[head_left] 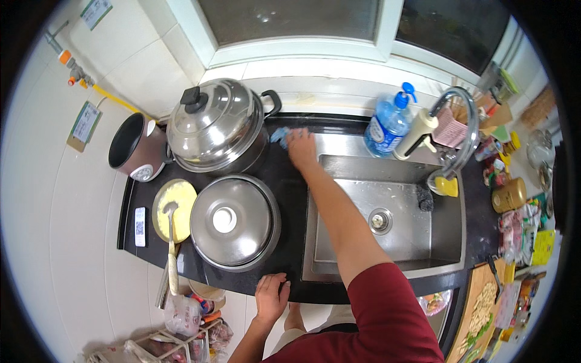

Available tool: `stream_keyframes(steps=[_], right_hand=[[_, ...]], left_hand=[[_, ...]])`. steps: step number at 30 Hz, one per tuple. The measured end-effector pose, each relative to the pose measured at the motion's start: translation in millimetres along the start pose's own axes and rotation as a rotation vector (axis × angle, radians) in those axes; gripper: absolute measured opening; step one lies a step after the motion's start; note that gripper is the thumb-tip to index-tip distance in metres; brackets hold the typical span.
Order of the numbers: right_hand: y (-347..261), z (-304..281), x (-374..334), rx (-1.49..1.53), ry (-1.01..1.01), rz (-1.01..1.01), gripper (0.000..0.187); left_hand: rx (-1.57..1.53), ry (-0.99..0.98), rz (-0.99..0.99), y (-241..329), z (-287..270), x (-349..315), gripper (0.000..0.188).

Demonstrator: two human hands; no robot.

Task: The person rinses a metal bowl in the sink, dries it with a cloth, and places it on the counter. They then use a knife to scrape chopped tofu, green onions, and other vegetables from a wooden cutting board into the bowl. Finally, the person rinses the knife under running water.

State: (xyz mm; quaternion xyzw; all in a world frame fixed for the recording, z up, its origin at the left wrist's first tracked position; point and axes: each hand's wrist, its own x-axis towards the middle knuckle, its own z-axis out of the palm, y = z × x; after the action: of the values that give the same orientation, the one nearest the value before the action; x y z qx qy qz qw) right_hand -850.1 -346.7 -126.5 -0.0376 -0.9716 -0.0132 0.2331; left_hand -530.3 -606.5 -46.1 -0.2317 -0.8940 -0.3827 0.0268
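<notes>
My right hand [301,149] reaches to the back of the black counter, left of the sink. Its fingers press a crumpled blue cloth [279,137] onto the surface beside the big steel steamer pot [209,130]. At the counter's front edge, below a steel-lidded pot [242,221], my left hand [272,294] rests with its thumb apart from the fingers and nothing held.
Left on the counter are a pan of yellow food [181,209] with a spatula [171,227], and a dark-lined pot [136,150]. The steel sink [387,242] sits right, under a curved tap [469,124]. Behind it stand a blue soap bottle [387,127] and a pink basket [449,128].
</notes>
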Motion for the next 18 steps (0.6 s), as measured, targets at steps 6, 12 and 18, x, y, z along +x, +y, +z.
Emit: stream_keyframes(steps=[6, 12, 18], right_hand=[[23, -5, 5, 0.069, -0.125, 0.076, 0.022], [-9, -63, -91, 0.139, -0.048, -0.208, 0.023], [-62, -136, -214, 0.238, -0.154, -0.362, 0.028]], left_hand=[[-0.024, -0.002, -0.072, 0, 9, -1, 0.023], [-0.048, 0.032, -0.082, -5, -5, -1, 0.021], [-0.093, 0.042, -0.039, -2, -29, -8, 0.025]])
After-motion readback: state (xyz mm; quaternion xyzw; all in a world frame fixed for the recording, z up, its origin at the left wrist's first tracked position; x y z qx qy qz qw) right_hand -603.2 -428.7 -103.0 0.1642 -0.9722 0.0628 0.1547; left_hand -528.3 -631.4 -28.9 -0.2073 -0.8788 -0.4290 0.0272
